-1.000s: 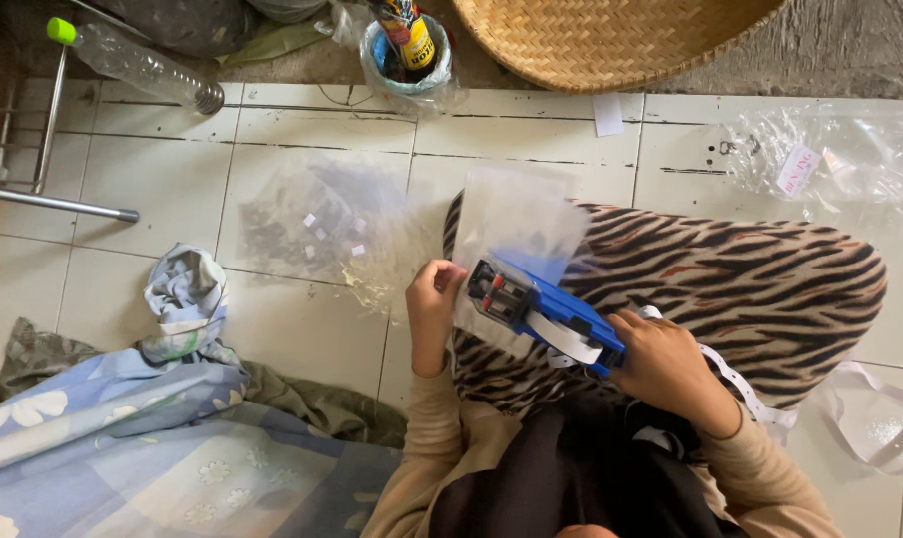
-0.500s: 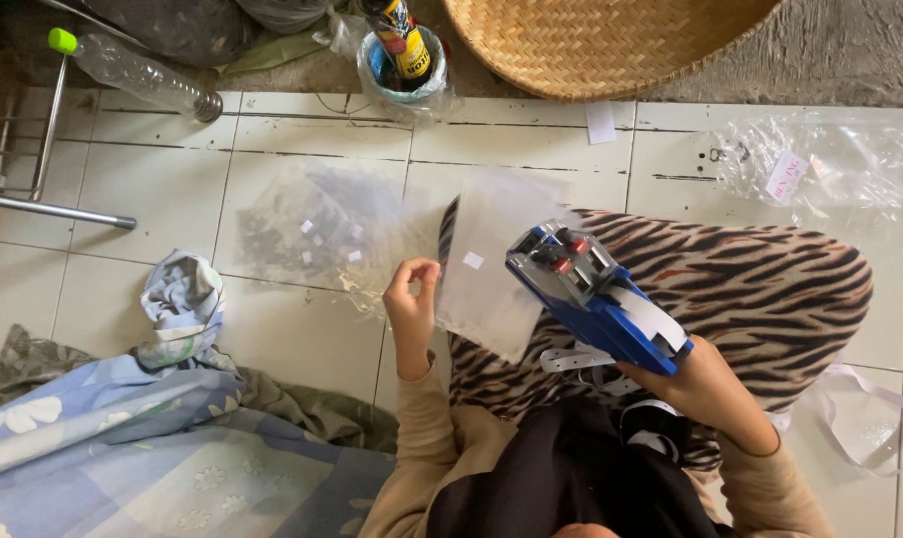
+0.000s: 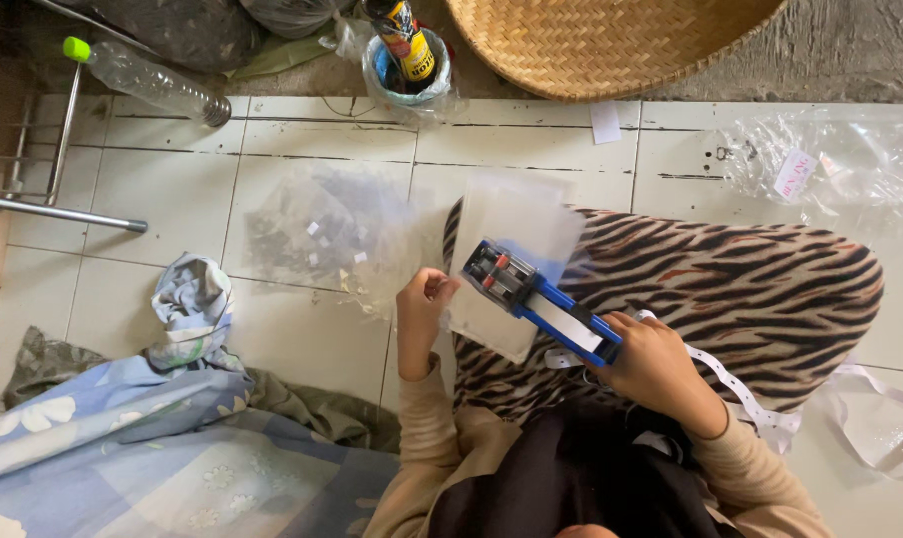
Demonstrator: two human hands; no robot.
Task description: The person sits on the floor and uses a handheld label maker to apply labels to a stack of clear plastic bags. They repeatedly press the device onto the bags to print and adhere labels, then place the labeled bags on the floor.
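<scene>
While pinching the clear bag point(image 3: 511, 261) with left hand point(image 3: 422, 311) — right hand point(image 3: 656, 367) fingers wrapped round label gun point(image 3: 539, 302), pressed on bag over striped cushion point(image 3: 731, 299).

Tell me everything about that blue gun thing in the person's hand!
The blue label gun looks like hard plastic, with a black and red head and a white panel along its body. The right hand grips its handle. It points up-left, head pressed on a clear plastic bag that the left hand holds at the edge. A white paper strip trails behind it.

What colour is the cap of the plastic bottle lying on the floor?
The cap of the plastic bottle is bright green, seen in the head view.
</scene>
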